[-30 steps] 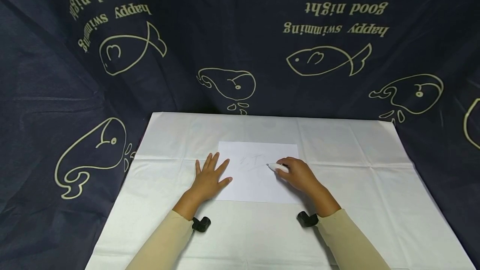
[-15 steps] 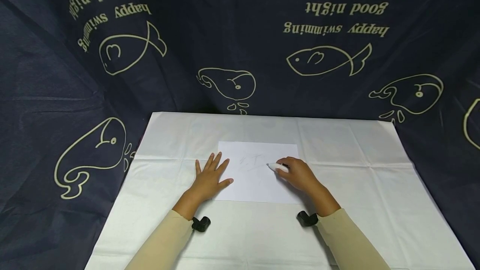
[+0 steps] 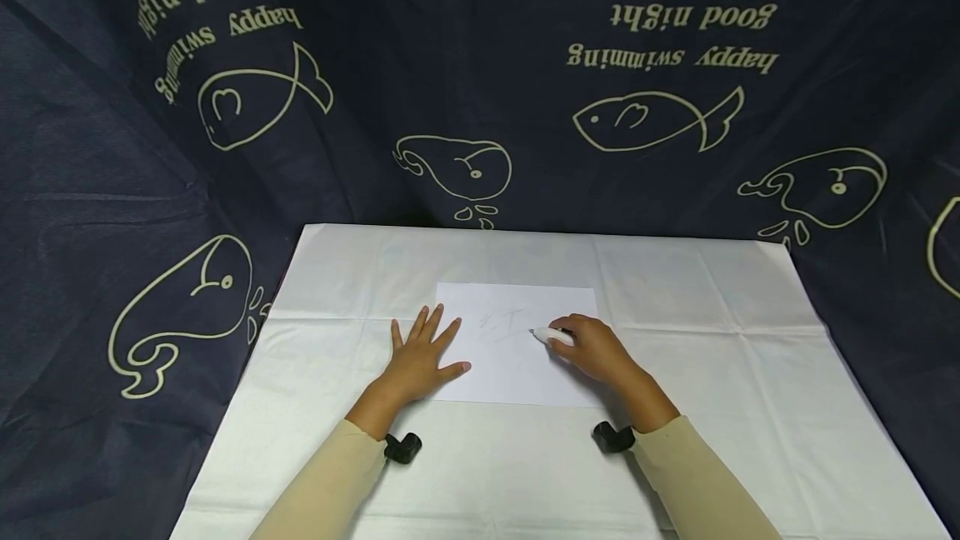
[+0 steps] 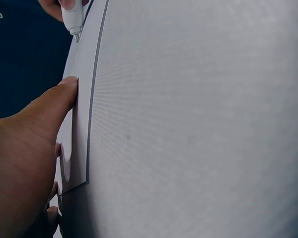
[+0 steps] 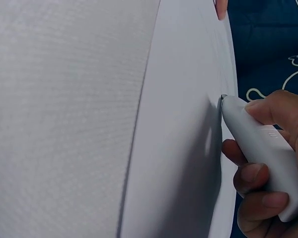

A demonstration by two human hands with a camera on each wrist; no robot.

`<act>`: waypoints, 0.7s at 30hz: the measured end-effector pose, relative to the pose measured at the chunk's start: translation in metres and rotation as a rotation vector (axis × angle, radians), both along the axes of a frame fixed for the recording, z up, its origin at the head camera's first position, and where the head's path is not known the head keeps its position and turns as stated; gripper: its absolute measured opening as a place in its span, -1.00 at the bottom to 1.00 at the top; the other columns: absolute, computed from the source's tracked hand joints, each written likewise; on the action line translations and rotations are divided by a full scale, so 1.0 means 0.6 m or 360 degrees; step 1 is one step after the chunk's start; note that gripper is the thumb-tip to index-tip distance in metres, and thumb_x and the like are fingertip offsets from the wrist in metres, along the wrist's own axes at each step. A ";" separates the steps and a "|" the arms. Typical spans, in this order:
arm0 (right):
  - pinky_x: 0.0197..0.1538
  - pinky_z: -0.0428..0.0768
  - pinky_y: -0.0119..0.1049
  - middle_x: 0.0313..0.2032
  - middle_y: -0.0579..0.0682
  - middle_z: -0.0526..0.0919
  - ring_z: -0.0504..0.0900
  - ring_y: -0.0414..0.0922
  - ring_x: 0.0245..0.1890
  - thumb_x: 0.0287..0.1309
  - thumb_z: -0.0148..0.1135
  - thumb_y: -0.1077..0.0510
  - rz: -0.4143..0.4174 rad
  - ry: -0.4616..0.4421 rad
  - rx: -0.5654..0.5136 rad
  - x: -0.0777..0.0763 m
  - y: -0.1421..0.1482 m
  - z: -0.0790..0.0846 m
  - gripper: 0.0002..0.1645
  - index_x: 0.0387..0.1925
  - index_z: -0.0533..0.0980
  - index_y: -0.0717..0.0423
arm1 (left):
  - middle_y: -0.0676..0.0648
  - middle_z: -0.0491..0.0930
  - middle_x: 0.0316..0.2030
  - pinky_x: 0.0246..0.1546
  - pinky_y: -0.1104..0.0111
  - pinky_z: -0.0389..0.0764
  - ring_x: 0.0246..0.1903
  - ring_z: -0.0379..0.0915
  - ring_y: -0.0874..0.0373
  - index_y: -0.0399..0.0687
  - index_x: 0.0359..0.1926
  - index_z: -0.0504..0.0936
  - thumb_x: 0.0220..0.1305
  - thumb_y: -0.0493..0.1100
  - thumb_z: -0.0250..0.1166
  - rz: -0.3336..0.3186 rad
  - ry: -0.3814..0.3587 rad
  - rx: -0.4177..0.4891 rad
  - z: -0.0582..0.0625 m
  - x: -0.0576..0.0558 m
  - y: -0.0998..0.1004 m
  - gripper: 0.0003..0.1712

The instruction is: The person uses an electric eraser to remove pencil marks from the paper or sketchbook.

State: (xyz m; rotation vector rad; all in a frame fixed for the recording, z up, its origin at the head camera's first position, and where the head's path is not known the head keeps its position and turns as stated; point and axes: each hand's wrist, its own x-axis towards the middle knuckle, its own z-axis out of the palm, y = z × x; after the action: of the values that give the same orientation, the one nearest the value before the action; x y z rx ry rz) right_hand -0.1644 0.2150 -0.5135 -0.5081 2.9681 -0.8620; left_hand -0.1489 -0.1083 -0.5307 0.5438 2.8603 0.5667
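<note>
My right hand (image 3: pixel 596 347) grips a thick white pen-shaped tool (image 5: pixel 260 148) with a narrow metal tip. In the right wrist view, the thumb lies along one side of its body and the fingers curl round the other. The tip points left, right at the surface of a white sheet of paper (image 3: pixel 517 377). Faint grey strokes (image 3: pixel 504 322) mark the upper middle of the sheet, just left of the tip. My left hand (image 3: pixel 416 365) rests with spread fingers over the sheet's left edge, its thumb on the paper. The left wrist view shows the thumb beside the sheet's near edge.
A creased white cloth (image 3: pixel 697 290) covers the table under the paper. Behind it hangs a dark blue curtain (image 3: pixel 465 40) printed with fish, whales and lettering. Small black wrist cameras sit at both cuffs, the left one (image 3: pixel 403 448) and the right one (image 3: pixel 613 437).
My right hand has shifted slightly left with the white tool, its tip now a little closer to the strokes. My left thumb has slid a little further right on the paper.
</note>
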 end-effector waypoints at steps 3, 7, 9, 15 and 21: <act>-0.01 0.64 0.00 -0.16 0.04 0.77 0.71 0.03 -0.13 0.20 0.41 0.11 -0.0004 0.0005 0.0013 -0.001 -0.001 0.000 -0.70 -0.06 0.69 0.16 | -0.17 -0.16 0.63 0.39 -0.47 -0.38 0.62 -0.37 -0.20 0.19 0.59 0.13 0.35 0.39 0.17 -0.0001 -0.0006 -0.0006 0.001 0.000 0.000 -0.08; -0.02 0.63 0.00 -0.18 0.04 0.77 0.71 0.02 -0.15 0.19 0.41 0.11 0.0002 0.0010 0.0010 0.000 -0.002 0.001 -0.70 -0.07 0.70 0.16 | -0.17 -0.15 0.63 0.39 -0.47 -0.38 0.62 -0.37 -0.21 0.19 0.59 0.14 0.35 0.39 0.17 0.0002 -0.0009 -0.0012 0.003 0.001 0.001 -0.08; 0.01 0.64 0.01 -0.16 0.05 0.77 0.72 0.05 -0.11 0.20 0.41 0.11 0.0014 0.0016 0.0014 0.000 -0.002 0.001 -0.69 -0.07 0.70 0.17 | -0.18 -0.15 0.63 0.39 -0.47 -0.37 0.62 -0.36 -0.21 0.18 0.58 0.15 0.35 0.38 0.18 0.0005 -0.0010 -0.0008 0.003 0.001 0.001 -0.08; 0.00 0.64 0.05 -0.15 0.07 0.77 0.72 0.08 -0.11 0.19 0.40 0.12 -0.0019 0.0027 0.0035 0.000 0.000 0.004 -0.69 -0.07 0.69 0.19 | -0.20 -0.12 0.62 0.38 -0.49 -0.34 0.62 -0.33 -0.24 0.15 0.58 0.16 0.35 0.37 0.19 -0.0008 0.0006 -0.0003 0.006 0.001 0.001 -0.08; -0.01 0.64 0.04 -0.15 0.07 0.77 0.72 0.07 -0.12 0.20 0.40 0.10 -0.0019 0.0006 0.0053 0.000 0.001 0.007 -0.69 -0.07 0.70 0.18 | -0.20 -0.12 0.62 0.38 -0.49 -0.33 0.62 -0.34 -0.23 0.16 0.58 0.15 0.35 0.38 0.17 -0.0014 0.0015 -0.0012 0.007 0.001 0.001 -0.08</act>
State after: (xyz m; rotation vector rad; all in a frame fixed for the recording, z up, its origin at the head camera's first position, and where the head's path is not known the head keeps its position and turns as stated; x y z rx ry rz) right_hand -0.1644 0.2156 -0.5092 -0.4917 2.9864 -0.8121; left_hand -0.1480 -0.1076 -0.5266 0.5587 2.8660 0.5536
